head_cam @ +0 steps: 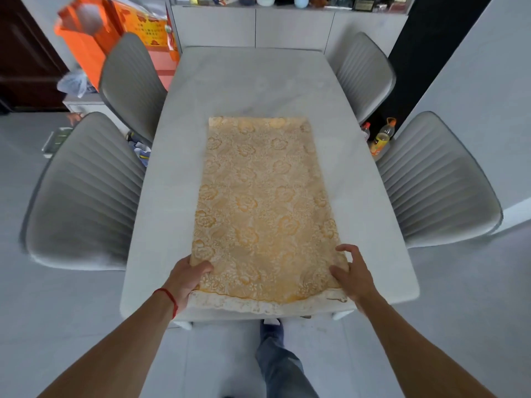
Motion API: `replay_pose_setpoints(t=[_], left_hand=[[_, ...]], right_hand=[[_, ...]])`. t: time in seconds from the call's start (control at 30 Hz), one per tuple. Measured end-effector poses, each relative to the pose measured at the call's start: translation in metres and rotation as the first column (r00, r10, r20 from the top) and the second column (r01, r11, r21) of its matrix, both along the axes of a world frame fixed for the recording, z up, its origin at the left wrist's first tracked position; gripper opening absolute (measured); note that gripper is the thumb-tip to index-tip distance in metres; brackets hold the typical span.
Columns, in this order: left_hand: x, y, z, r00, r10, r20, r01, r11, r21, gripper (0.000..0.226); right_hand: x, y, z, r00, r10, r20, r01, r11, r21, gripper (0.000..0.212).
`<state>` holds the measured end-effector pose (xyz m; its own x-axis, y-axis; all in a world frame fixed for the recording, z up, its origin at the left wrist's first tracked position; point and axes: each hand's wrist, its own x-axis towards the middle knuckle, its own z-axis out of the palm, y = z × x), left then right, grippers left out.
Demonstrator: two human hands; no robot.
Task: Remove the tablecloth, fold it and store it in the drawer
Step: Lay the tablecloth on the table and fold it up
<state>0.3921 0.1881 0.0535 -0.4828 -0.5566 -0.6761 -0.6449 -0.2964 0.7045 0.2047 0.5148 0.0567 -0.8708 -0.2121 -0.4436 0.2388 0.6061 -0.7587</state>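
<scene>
A pale marble-patterned surface (253, 81) is flanked by four grey ribbed chairs: two at the left (86, 193) (130, 84) and two at the right (436, 179) (363, 73). The floor (57, 311) is laid with light grey tiles. A white cabinet (287, 27) is set against the far wall, its top crowded with small items. Orange bags (94, 33) are stacked at upper left beside a dark wooden door (26, 58). Bottles (382, 136) are stood on the floor at the right.

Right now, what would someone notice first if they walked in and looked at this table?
The golden flowery tablecloth, folded into a long strip down the middle of the pale table. The left hand pinches its near left corner, while the right hand rests open at the near right corner. Bright orange bags glow far left behind the grey chairs.
</scene>
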Motion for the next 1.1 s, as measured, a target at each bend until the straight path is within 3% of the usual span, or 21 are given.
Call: replay_pose_setpoints(t=[0.17,0.3,0.53,0.73,0.9,1.0,1.1], left_hand=[[0.034,0.007,0.005,0.999,-0.031,-0.013,0.033,0.993,0.117,0.015],[0.053,0.012,0.003,0.994,-0.092,0.058,0.082,0.984,0.160,0.034],[0.076,0.034,-0.013,0.990,-0.012,0.140,0.012,1.000,0.001,0.087],[0.082,0.046,-0.018,0.993,0.060,0.098,-0.068,0.994,0.082,0.031],[0.088,0.042,-0.017,0.985,0.020,0.173,-0.039,0.994,0.107,0.031],[0.094,0.039,-0.017,0.969,-0.076,0.235,0.052,0.993,0.110,0.017],[0.099,0.035,-0.022,0.944,-0.149,0.294,0.150,0.988,0.020,0.032]], right_hand=[[0.027,0.018,-0.003,0.999,-0.019,0.044,0.024,0.992,-0.120,0.024],[0.043,0.033,-0.007,0.995,-0.036,0.089,0.044,0.995,-0.092,0.021],[0.060,0.054,-0.019,0.997,0.032,0.071,-0.037,0.997,0.068,0.034],[0.067,0.067,-0.028,0.998,-0.002,0.062,-0.002,0.998,0.069,0.032],[0.070,0.078,-0.030,0.999,-0.017,0.028,0.015,0.999,0.049,0.030],[0.072,0.083,-0.032,0.997,-0.007,0.073,0.005,1.000,0.030,0.029],[0.073,0.084,-0.033,0.990,-0.006,0.143,0.008,1.000,-0.010,0.027]])
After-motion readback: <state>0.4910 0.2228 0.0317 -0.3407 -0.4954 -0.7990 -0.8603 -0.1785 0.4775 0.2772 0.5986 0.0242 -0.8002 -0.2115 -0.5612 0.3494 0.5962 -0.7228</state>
